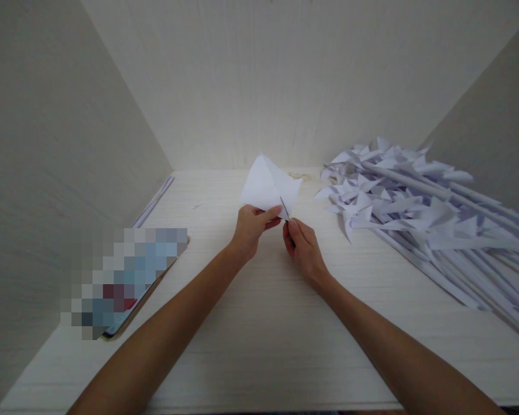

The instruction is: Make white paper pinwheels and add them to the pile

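Pinched by its near edge, a white square of paper (262, 181) with a diagonal crease is in my left hand (251, 226). The thumb lies on top and the fingers are underneath. My right hand (301, 245) is closed around the handles of a pair of scissors (285, 208). A dark blade reaches over the paper's near corner, along the crease line. Most of the scissors' handles are hidden by my fingers. Both hands are just above the pale table, close together.
A pile of white paper pinwheels (363, 199) on long rolled paper sticks (462, 271) lies at the right. On the left are a blurred-out phone-like device (155, 271) and a thin paper stick (153, 202) against the wall. Pale walls (259, 75) enclose the table's back and sides.
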`<state>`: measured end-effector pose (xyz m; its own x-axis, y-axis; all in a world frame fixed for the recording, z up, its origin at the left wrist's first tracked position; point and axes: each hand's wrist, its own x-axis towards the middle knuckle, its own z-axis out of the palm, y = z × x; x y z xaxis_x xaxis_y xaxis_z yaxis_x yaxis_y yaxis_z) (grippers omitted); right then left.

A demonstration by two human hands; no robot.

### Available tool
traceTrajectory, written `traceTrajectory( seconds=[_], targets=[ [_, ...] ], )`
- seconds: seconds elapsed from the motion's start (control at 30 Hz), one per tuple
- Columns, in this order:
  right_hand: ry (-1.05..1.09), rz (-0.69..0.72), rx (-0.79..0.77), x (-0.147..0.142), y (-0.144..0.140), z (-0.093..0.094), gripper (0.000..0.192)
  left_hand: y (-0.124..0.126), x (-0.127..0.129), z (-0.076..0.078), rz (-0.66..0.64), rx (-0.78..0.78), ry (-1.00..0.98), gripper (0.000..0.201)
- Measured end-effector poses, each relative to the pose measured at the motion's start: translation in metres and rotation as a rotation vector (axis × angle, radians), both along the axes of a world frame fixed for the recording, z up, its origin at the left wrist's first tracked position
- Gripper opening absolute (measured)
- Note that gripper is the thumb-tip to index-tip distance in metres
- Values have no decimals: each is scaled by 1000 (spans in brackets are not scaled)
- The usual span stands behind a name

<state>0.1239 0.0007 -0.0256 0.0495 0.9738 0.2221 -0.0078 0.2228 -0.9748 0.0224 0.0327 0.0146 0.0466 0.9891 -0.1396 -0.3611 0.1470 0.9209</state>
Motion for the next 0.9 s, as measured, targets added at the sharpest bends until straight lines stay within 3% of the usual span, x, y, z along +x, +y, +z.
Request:
traceTrajectory(
  seconds=[0.9],
  targets=[
    [1,-55,28,1,1,1,38,-6,4,-5,-72,-2,35,18]
  ],
)
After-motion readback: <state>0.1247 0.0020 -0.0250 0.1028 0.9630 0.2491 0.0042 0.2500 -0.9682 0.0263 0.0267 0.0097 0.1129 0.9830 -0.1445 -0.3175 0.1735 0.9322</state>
